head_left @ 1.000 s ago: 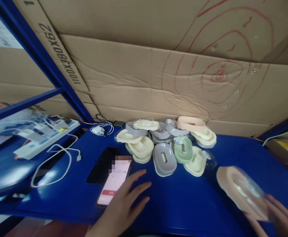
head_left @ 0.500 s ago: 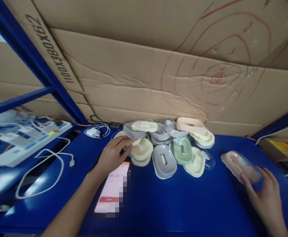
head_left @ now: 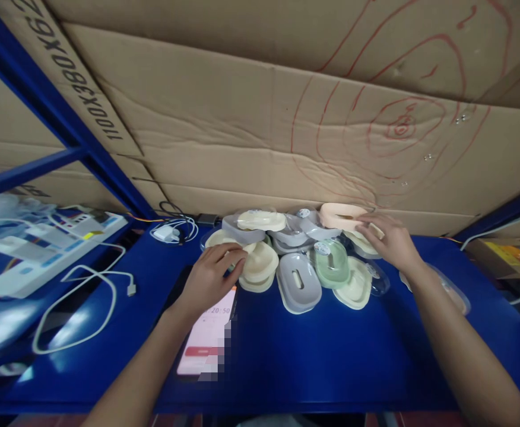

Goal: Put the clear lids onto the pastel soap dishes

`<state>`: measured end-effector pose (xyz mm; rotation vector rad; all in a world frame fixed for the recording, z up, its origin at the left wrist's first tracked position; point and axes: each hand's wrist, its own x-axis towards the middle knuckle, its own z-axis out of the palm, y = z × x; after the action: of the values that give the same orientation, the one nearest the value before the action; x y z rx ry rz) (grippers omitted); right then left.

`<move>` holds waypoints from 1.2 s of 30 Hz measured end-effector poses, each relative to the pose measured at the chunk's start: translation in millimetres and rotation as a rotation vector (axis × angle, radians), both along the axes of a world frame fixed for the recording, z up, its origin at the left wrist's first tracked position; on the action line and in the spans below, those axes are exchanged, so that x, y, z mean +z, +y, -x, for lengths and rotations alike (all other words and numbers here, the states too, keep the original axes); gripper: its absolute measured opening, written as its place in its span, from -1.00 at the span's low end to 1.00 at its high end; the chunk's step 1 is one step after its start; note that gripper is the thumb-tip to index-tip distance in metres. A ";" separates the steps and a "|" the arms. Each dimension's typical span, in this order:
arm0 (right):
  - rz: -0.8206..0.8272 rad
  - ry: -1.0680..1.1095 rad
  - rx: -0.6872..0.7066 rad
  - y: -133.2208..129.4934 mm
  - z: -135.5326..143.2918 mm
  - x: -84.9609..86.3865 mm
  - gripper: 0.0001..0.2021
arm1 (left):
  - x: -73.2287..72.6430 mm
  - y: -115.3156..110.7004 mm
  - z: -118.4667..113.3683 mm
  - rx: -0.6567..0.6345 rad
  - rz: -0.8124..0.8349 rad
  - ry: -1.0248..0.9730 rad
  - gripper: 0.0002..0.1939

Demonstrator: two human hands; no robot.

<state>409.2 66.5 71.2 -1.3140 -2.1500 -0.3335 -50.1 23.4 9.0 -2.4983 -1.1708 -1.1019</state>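
My left hand [head_left: 213, 276] is closed with curled fingertips at the left edge of a cream soap dish [head_left: 262, 261], which rests on another cream piece at the pile's left front. My right hand [head_left: 391, 240] is at the back right of the pile. Its fingers touch the right end of a peach soap dish [head_left: 338, 213], with the thumb apart over the cream dish below. Around them lie a grey soap dish [head_left: 298, 283] with a slot, a green one [head_left: 331, 264] under a clear lid, and a cream tray [head_left: 353, 284]. Another lidded peach dish [head_left: 456, 293] is partly behind my right forearm.
A phone [head_left: 209, 338] showing a timer lies below my left hand. A white power strip [head_left: 59, 255] and a looped cable [head_left: 41, 320] are at the left. Cardboard [head_left: 219, 130] walls the back; an open box [head_left: 504, 258] stands at the right.
My right hand has let go of the lidded peach dish on the right and moved left and up to the pile. My left hand stays at the cream dish. The view has shifted slightly.
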 end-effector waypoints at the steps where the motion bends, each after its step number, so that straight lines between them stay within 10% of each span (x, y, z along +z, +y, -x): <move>1: -0.017 -0.002 0.000 2.6 1.2 -0.2 -0.66 | 0.6 -2.0 -2.8 -0.010 0.003 0.010 -0.85; 5: -0.169 0.033 -0.085 -30.9 4.8 -0.4 -0.80 | 2.4 -9.5 -13.6 -0.049 0.013 0.054 -0.84; 9: -0.310 0.097 -0.025 -122.4 18.2 -16.3 -0.71 | 6.9 -17.4 -22.6 -0.108 0.002 0.069 -0.83; 15: 0.030 0.065 0.273 -239.1 74.2 -76.6 -0.77 | 12.2 -29.0 -32.9 -0.175 -0.031 0.063 -0.78; 36: 0.260 -0.033 0.305 -216.8 129.3 -94.3 -0.66 | 7.1 -26.4 -34.6 -0.121 0.044 0.024 -0.91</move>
<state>280.0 -150.3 -23.1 -1.0926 -2.4406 0.0501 -15.5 -3.0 16.0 -2.6393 -1.0613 -1.0825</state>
